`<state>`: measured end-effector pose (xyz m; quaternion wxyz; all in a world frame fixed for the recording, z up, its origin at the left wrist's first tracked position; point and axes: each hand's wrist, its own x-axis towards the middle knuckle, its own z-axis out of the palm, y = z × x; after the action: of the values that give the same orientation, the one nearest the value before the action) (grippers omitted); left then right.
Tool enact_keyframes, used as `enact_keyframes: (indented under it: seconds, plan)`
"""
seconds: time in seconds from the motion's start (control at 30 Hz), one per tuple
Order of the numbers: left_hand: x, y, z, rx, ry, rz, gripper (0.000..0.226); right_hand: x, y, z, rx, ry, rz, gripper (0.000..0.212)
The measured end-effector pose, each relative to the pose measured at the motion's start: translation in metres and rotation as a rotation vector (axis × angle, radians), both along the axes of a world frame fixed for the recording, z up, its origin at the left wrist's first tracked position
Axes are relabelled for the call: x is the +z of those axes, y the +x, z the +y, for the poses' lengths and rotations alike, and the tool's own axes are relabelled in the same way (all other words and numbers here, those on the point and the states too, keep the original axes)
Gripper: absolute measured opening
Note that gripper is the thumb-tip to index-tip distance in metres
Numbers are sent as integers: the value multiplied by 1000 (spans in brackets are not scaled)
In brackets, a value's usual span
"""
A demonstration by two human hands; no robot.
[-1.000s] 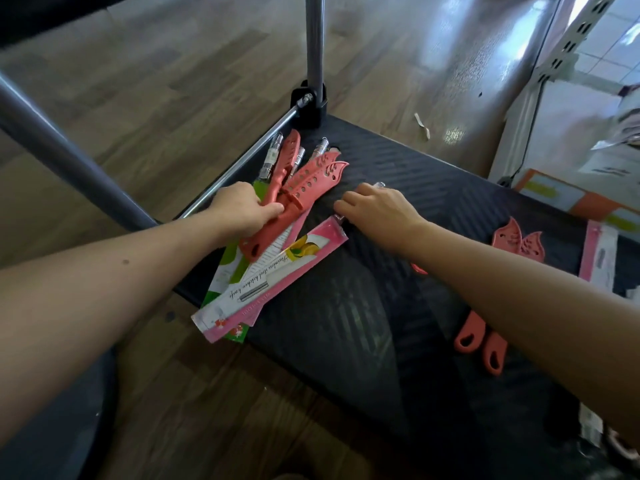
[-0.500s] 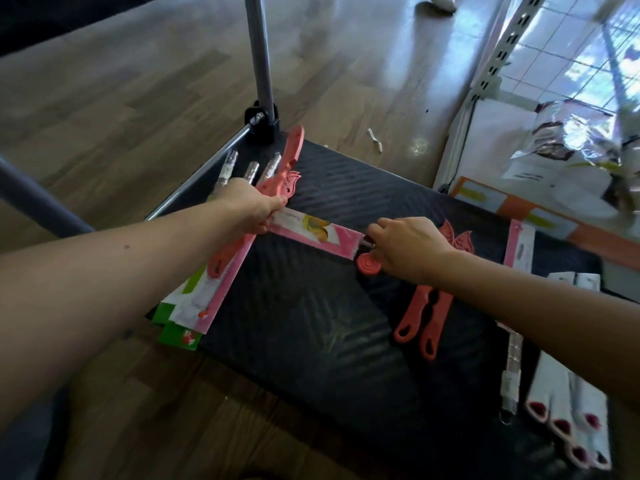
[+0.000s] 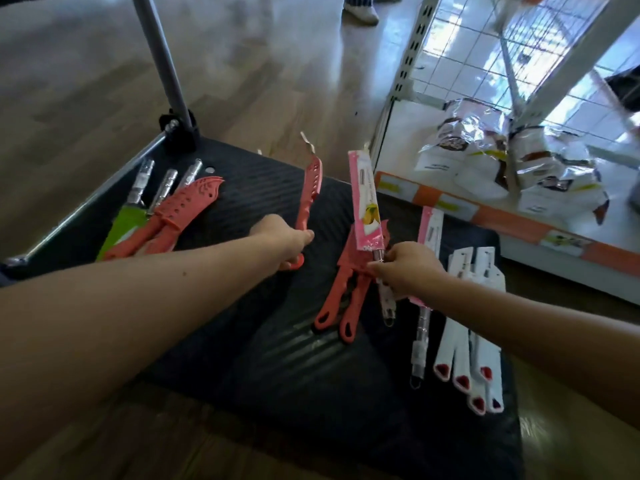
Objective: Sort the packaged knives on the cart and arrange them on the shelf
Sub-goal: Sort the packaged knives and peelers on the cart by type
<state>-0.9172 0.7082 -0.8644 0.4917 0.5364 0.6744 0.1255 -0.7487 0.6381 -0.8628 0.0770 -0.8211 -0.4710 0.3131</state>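
Above the black cart deck point(image 3: 263, 358), my left hand point(image 3: 282, 239) grips the handle of a coral-red knife point(image 3: 308, 195), its blade pointing away. My right hand point(image 3: 405, 268) holds the clear handle of a pink packaged knife point(image 3: 365, 206), the pack raised and tilted up. Two coral knives point(image 3: 343, 292) lie on the deck under the right hand. At the cart's far left lies a pile of coral knives point(image 3: 183, 209) on green and clear-handled packs point(image 3: 124, 223). Another pink pack point(image 3: 429, 230) and several white sleeved knives point(image 3: 471, 334) lie at the right.
The cart's grey handle post point(image 3: 161, 60) rises at the far left corner. A white shelf unit point(image 3: 408, 84) with a low board holding shiny bagged goods point(image 3: 485, 143) stands to the right. Someone's shoe point(image 3: 360, 10) is on the wooden floor beyond.
Both hands lifted off the left pile and moved right. The left hand now holds one coral knife up; the right hand carried the pink pack over the two coral knives.
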Motion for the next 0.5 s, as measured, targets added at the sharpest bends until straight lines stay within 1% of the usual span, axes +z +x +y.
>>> enact_keyframes:
  seconds: [0.17, 0.27, 0.4, 0.5]
  plan:
    - [-14, 22, -23, -127, 36, 117, 35, -5, 13, -35, -217, -26, 192, 25]
    - [-20, 28, -34, -169, 28, 153, 36, -8, 22, -47, -330, -19, 303, 22]
    - [-27, 34, -43, -222, 2, 193, 36, -7, 29, -56, -414, -67, 354, 20]
    - [-29, 39, -47, -265, -23, 233, 36, -8, 32, -58, -445, -66, 416, 17]
